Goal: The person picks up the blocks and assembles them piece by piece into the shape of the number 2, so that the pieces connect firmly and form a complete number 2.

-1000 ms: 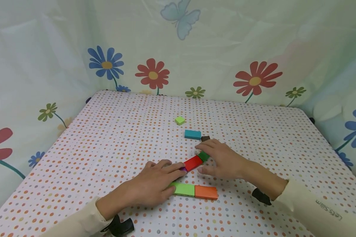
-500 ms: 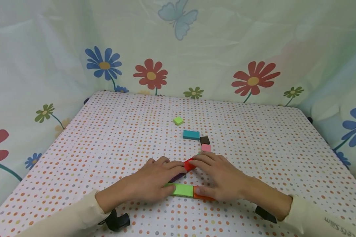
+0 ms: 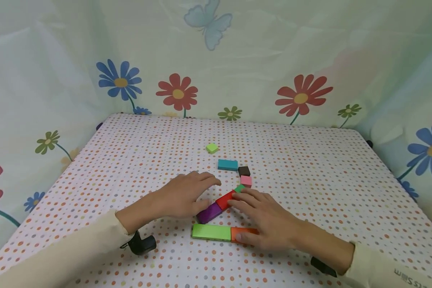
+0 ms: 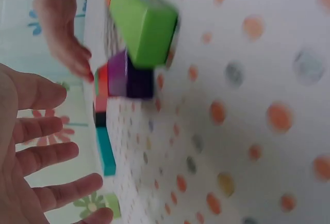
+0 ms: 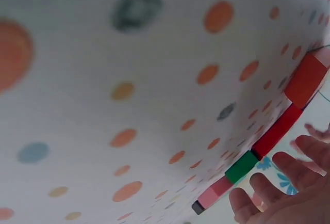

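My left hand (image 3: 181, 196) hovers left of the purple block (image 3: 209, 213), its fingers spread and holding nothing, as the left wrist view also shows. The right hand (image 3: 271, 220) arches over the line of blocks with relaxed fingers. Its thumb overlaps the orange block (image 3: 243, 234), and its fingertips lie over the right end of the red block (image 3: 225, 199). Orange stands end to end with a long light green block (image 3: 211, 232). Behind them, the purple, red and dark green (image 3: 239, 188) blocks form a slanting row.
A pink block (image 3: 246, 181) and a dark brown block (image 3: 244, 171) continue the row away from me. Beyond, a teal block (image 3: 228, 165) lies sideways, and a small lime block (image 3: 212, 148) sits apart. All lie on the dotted tablecloth (image 3: 147, 152), backed by a flowered curtain (image 3: 252, 60).
My left hand has lifted off the purple block and moved up and away, uncovering it and the light green block's end. The right hand came nearer from the dark green block, uncovering the pink one.
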Tool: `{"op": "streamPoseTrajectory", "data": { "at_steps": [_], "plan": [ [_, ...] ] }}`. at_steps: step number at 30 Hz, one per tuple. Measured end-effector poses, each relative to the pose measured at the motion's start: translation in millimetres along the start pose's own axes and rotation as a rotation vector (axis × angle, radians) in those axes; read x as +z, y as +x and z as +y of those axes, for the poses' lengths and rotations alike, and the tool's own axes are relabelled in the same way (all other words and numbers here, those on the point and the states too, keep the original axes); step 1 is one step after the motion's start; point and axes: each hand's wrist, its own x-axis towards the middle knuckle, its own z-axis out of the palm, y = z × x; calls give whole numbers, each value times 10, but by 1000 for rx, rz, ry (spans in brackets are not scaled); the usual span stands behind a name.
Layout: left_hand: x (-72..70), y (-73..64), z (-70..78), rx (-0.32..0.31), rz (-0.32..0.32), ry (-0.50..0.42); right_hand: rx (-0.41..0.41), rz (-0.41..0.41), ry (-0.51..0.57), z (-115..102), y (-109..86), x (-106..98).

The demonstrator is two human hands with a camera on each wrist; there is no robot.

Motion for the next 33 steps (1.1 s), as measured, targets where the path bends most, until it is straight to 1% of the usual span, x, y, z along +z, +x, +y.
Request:
{"op": "streamPoseTrajectory", "data": {
  "at_steps": [3,7,12,14,17,21,26,29,33],
  "plan": [
    [-58,90,-123,-43,24,-17,3,-4,-18,-13,-12,12],
    [-89,181,-331,-111,70,-36,15,-14,-30,-41,-3,39],
    [-95,239,-526,-140,121,-59,44,-57,2,-90,10,84],
    [-100,283,-581,-148,135,-67,55,-66,14,-104,12,94],
    [-125,385,-636,-165,150,-59,65,-64,8,-110,9,95],
    [-174,566,-650,-187,134,-24,79,-54,5,-102,-7,76],
    [-209,799,-648,-208,80,14,105,-53,10,-95,-25,48],
    [-223,913,-649,-217,47,10,118,-51,4,-95,-29,32],
    [-237,1030,-652,-221,18,1,125,-49,-2,-103,-38,14]
  ]
}}
